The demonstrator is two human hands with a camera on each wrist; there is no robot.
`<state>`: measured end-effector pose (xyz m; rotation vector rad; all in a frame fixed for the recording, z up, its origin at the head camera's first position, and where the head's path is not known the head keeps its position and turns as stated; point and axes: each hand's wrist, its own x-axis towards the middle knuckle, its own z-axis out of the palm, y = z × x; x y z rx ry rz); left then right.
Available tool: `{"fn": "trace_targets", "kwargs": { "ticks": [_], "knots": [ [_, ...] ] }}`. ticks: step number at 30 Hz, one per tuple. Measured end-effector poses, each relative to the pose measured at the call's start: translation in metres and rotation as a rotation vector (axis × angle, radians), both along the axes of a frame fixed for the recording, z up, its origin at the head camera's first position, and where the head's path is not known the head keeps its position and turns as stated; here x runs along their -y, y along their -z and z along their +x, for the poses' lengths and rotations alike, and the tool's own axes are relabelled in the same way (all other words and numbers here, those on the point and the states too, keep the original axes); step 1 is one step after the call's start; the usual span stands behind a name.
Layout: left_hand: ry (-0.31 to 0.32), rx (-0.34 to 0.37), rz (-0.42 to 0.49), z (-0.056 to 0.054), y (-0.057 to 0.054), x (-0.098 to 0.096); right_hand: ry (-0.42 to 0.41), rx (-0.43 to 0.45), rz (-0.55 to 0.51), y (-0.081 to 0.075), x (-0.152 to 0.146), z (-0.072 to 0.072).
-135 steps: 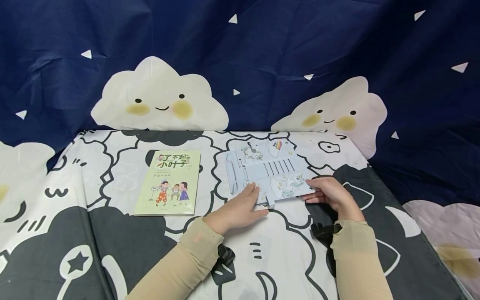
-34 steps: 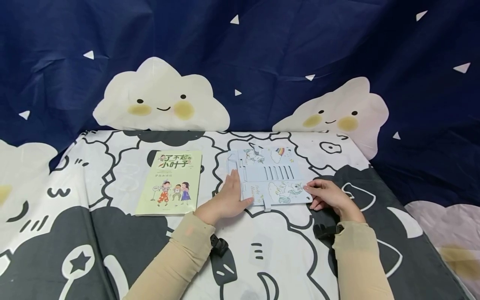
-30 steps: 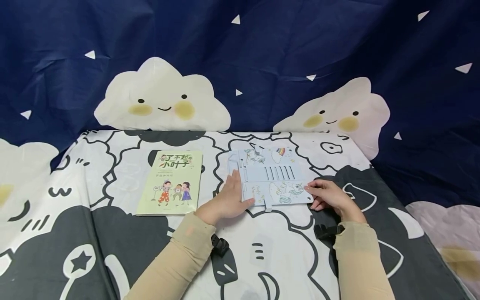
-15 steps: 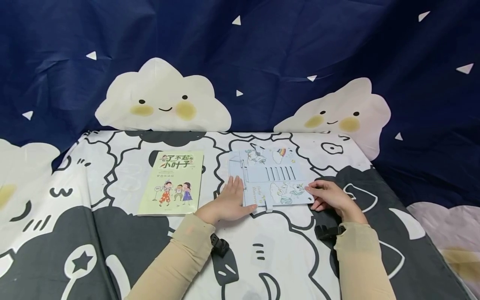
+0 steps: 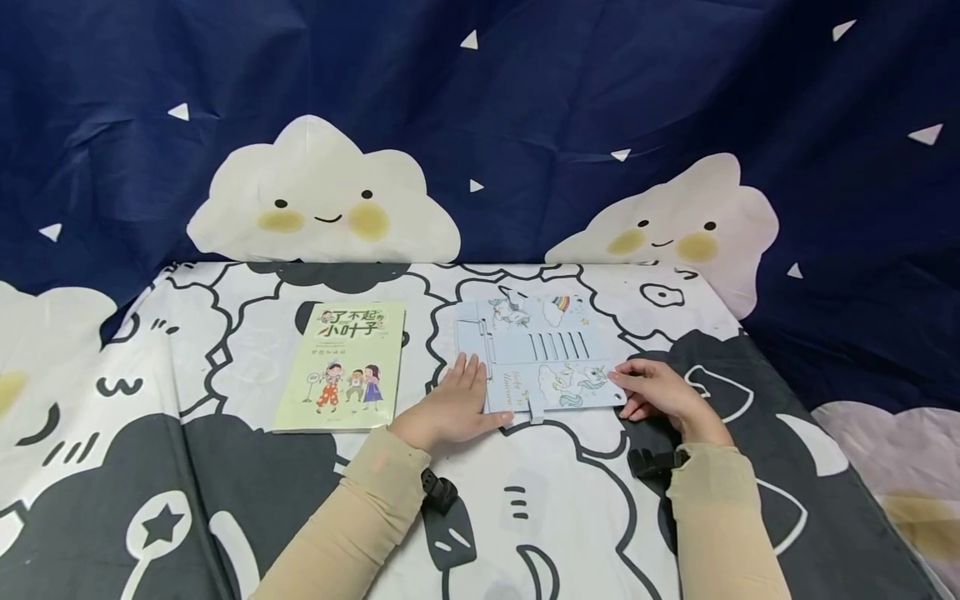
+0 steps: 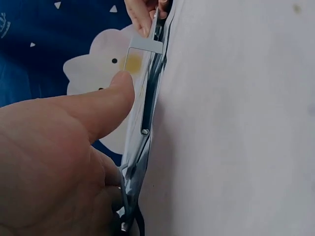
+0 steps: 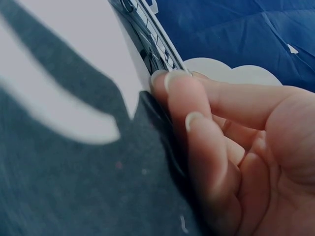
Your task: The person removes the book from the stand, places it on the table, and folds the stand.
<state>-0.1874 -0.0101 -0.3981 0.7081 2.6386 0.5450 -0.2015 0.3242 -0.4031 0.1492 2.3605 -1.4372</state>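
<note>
A light blue folding book stand with unicorn prints and a row of slots lies flat on the cloth in the head view. My left hand rests on its left front part, fingers straight and thumb along the front edge. In the left wrist view, the thumb lies against the stand's edge, near a small clip. My right hand pinches the front right corner between thumb and fingers. The right wrist view shows those fingertips at the stand's thin edge; its underside is mostly hidden.
A pale green book with cartoon children on the cover lies left of the stand. A black and white patterned cloth covers the table. Behind it hangs a dark blue curtain with printed clouds.
Over these seconds my left hand has slid left along the stand, and the raised left-end flap has come down flat. The stand has straightened slightly. My right hand keeps its pinch on the corner.
</note>
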Motion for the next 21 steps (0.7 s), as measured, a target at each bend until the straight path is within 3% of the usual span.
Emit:
{"fn": "trace_targets", "kwargs": {
  "ticks": [5, 12, 16, 21],
  "knots": [
    [0.002, 0.013, 0.013, 0.0, 0.0, 0.001, -0.002, 0.001, -0.007, 0.002, -0.001, 0.001],
    [-0.04, 0.016, 0.051, -0.001, 0.002, -0.001, -0.002, 0.005, -0.006, 0.002, -0.001, 0.001],
    [-0.056, -0.026, 0.074, 0.003, -0.001, -0.007, -0.003, 0.005, -0.006, 0.001, -0.001, 0.0],
    [-0.008, -0.105, 0.094, 0.01, -0.005, -0.015, -0.007, 0.001, -0.005, 0.0, -0.001, 0.0]
  ]
}}
